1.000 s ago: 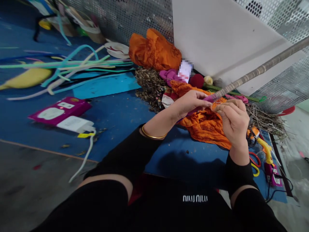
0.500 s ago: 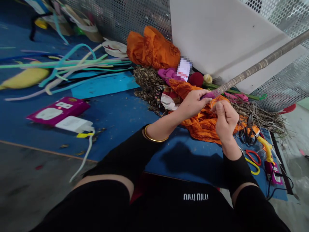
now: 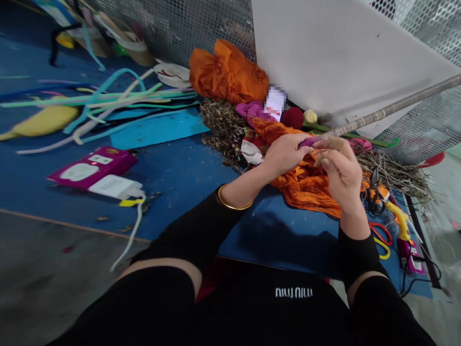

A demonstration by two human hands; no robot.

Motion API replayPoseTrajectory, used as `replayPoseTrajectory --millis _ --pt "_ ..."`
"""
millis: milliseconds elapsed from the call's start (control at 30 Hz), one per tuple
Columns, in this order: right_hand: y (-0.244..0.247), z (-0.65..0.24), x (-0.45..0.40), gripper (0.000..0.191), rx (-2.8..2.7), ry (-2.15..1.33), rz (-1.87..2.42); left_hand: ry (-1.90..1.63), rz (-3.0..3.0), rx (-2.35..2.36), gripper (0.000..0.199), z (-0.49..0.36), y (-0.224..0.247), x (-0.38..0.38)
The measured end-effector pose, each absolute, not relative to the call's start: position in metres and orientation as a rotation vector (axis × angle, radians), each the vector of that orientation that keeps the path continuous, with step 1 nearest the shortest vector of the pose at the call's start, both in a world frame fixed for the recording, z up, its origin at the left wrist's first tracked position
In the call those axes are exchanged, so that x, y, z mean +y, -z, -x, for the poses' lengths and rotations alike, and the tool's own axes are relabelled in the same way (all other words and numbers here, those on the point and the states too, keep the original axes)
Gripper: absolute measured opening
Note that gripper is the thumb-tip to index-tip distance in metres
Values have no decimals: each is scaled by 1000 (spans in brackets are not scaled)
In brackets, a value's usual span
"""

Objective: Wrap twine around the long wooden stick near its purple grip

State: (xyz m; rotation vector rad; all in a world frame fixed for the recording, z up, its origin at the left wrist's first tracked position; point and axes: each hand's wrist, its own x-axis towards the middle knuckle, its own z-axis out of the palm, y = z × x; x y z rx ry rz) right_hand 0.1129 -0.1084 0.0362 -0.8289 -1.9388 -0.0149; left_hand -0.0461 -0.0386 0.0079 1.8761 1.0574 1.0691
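Observation:
My left hand (image 3: 286, 153) is wrapped round the purple-covered end of a long stick (image 3: 382, 113), which slants up to the right with grey-brown wrapping along it. Close beside that end is my right hand (image 3: 340, 168), its fingers against the stick and its thumb and forefinger pinched together. A thin strand seems to run between the two hands, too fine to make out. Below both hands lies crumpled orange cloth (image 3: 306, 192) on the blue table (image 3: 201, 178).
A purple power strip (image 3: 97, 166), foam-like strips (image 3: 118, 98) and a yellow balloon-like thing (image 3: 46, 120) lie left. Dried plant matter (image 3: 223, 125) and an orange bundle (image 3: 226, 72) stand behind. At right are black-handled shears (image 3: 375, 192), red-and-yellow scissors (image 3: 383, 240) and a yellow glue gun (image 3: 399, 218).
The stick's far end has swung lower. My right hand has shifted slightly right and its fingers have reached over the stick, while my left hand keeps its hold.

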Motion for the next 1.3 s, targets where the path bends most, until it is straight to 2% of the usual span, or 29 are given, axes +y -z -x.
replayPoseTrajectory --millis 267,600,1300 --pt "-47 -138 -102 40 -1889 -171 876 -1025 -2071 1110 15 40 0 -39" --pt "-32 -138 -81 44 -1827 -292 899 -973 -2213 1218 29 37 -3 -55" --pt "-28 -136 -76 56 -1707 -488 985 -1141 -2841 1157 30 31 15 -59"
